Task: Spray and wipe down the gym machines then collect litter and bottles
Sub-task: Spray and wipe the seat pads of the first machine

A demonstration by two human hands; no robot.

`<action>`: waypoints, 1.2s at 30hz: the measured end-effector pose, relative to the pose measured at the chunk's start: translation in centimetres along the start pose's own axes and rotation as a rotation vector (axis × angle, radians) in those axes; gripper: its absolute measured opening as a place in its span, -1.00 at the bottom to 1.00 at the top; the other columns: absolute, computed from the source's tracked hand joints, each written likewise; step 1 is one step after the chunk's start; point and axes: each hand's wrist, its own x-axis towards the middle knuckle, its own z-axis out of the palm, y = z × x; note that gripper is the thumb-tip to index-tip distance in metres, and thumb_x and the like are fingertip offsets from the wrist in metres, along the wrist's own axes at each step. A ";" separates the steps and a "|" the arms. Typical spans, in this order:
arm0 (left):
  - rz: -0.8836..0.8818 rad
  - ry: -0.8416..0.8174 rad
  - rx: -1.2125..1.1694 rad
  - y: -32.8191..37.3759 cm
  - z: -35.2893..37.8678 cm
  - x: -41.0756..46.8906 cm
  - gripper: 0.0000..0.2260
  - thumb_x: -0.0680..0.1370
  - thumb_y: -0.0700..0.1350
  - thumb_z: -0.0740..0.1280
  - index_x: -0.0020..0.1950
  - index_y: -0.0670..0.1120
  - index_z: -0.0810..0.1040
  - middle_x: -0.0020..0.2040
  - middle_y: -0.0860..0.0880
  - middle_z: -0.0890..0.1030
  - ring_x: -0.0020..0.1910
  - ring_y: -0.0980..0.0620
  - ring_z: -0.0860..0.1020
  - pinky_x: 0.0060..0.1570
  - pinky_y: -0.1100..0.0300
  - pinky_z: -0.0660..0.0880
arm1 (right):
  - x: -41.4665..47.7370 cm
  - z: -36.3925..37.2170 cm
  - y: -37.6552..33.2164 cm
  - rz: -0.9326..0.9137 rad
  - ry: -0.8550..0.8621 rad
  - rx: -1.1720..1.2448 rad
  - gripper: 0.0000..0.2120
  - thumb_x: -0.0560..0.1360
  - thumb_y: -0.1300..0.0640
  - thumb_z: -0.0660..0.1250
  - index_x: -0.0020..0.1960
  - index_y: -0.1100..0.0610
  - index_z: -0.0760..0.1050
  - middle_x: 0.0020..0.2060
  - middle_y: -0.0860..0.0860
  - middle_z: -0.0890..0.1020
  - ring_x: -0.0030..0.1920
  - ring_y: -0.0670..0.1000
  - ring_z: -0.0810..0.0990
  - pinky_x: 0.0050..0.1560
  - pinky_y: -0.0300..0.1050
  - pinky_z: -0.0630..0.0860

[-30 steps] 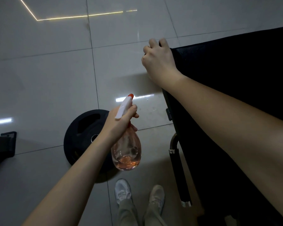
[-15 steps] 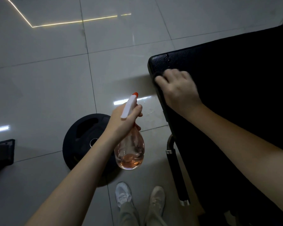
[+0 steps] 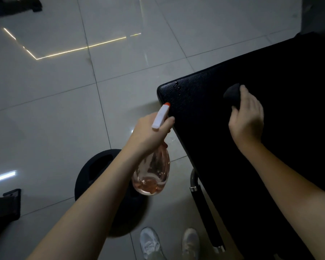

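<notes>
My left hand (image 3: pixel 148 134) grips the neck of a clear spray bottle (image 3: pixel 152 175) with a white trigger head and orange nozzle; a little pink liquid sits at its bottom. The bottle hangs beside the left edge of a black padded bench (image 3: pixel 204 119). My right hand (image 3: pixel 248 117) rests on the pad and holds a dark wad of cloth (image 3: pixel 232 94) against it. A few wet drops show near the pad's far left corner.
A black weight plate (image 3: pixel 94 177) lies flat on the grey tiled floor under my left forearm. A black foam-covered handle with chrome ends (image 3: pixel 204 212) runs along the bench's near left side. Dark equipment bases stand at the left edge (image 3: pixel 6 205) and far left. My shoes (image 3: pixel 150 243) are below.
My right hand has slid with the cloth from the pad's far left corner to the right, further onto the pad. The left hand with the bottle has held its place.
</notes>
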 end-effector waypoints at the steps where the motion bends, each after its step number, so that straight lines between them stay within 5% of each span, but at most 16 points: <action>1: -0.012 0.001 -0.032 0.3 -0.1 0.3 -0.73 0.53 0.05 0.20 0.07 -0.12 0.46 -0.19 -0.14 0.59 -0.19 -0.18 0.61 -0.20 -0.17 0.59 | 0.0 -0.1 0.3 0.061 0.005 0.008 -0.46 0.53 0.26 0.24 0.47 0.27 0.19 0.34 0.26 0.42 0.35 0.23 0.38 0.38 0.14 0.26; 3: -0.041 0.007 -0.089 0.8 -0.1 1.1 -0.76 0.58 0.00 0.25 -0.01 -0.18 0.50 -0.22 -0.17 0.60 -0.23 -0.20 0.61 -0.20 -0.17 0.60 | -0.1 -0.1 1.1 0.177 0.005 -0.005 -0.44 0.55 0.28 0.23 0.50 0.24 0.13 0.40 0.22 0.34 0.42 0.19 0.30 0.43 0.08 0.19; 7: -0.055 -0.023 -0.113 2.0 0.1 1.9 -0.83 0.59 -0.04 0.26 -0.21 0.13 0.43 -0.24 -0.21 0.56 -0.32 -0.11 0.57 -0.19 -0.13 0.62 | -0.1 -0.7 2.4 0.188 -0.114 -0.107 -0.46 0.59 0.23 0.17 0.52 0.20 0.08 0.47 0.16 0.23 0.48 0.13 0.18 0.45 0.05 0.09; 13: 0.017 -0.120 -0.061 3.5 0.6 2.9 -0.97 0.55 0.05 0.25 -0.07 0.20 0.46 -0.21 -0.18 0.62 -0.28 -0.12 0.60 -0.10 -0.14 0.60 | 0.8 -1.5 2.9 0.217 -0.291 -0.175 -0.46 0.63 0.12 0.07 0.54 0.11 -0.06 0.53 0.00 0.06 0.52 0.00 0.03 0.46 -0.01 -0.03; 18: 0.096 -0.199 0.088 5.7 2.3 4.3 -0.79 0.50 0.06 0.17 -0.14 -0.09 0.36 -0.27 -0.19 0.63 -0.20 -0.15 0.60 -0.03 -0.16 0.54 | 0.9 -1.8 4.0 0.173 -0.352 -0.228 -0.43 0.63 0.09 0.04 0.54 0.04 -0.15 0.54 -0.05 -0.02 0.53 -0.02 -0.03 0.46 0.01 -0.05; 22: 0.123 -0.199 0.080 7.6 3.6 5.5 -0.84 0.43 0.07 0.13 -0.26 0.01 0.32 -0.32 -0.06 0.63 -0.22 -0.10 0.59 -0.12 -0.05 0.53 | 1.4 -2.7 4.9 0.119 -0.383 -0.206 -0.41 0.61 0.12 0.10 0.54 0.03 -0.10 0.54 -0.03 0.03 0.52 0.03 0.02 0.46 0.06 -0.03; 26: -0.013 -0.117 -0.104 9.4 5.2 6.8 -0.71 0.41 0.06 0.22 -0.44 -0.05 0.51 -0.42 -0.09 0.60 -0.41 -0.02 0.53 -0.25 0.09 0.49 | 2.7 -4.0 7.9 0.155 -0.388 -0.157 -0.45 0.62 0.11 0.08 0.55 0.06 -0.05 0.53 0.01 0.04 0.52 0.07 0.02 0.45 0.06 -0.05; 32: -0.044 -0.145 -0.187 12.1 7.4 8.3 -0.70 0.43 0.07 0.27 -0.38 -0.10 0.57 -0.35 -0.11 0.62 -0.34 -0.05 0.54 -0.19 -0.06 0.56 | 5.0 -5.0 13.1 0.270 -0.425 -0.150 -0.46 0.64 0.07 0.03 0.55 0.07 -0.09 0.54 0.00 0.01 0.52 0.09 0.01 0.45 0.04 -0.04; 36: 0.004 -0.155 -0.197 13.6 8.9 9.2 -0.65 0.50 0.02 0.28 -0.36 -0.21 0.52 -0.42 -0.14 0.54 -0.50 0.01 0.49 -0.45 0.23 0.45 | 5.6 -5.2 15.0 0.319 -0.386 -0.140 -0.46 0.64 0.06 0.04 0.55 0.07 -0.07 0.54 -0.02 0.03 0.52 0.09 0.02 0.45 0.06 -0.02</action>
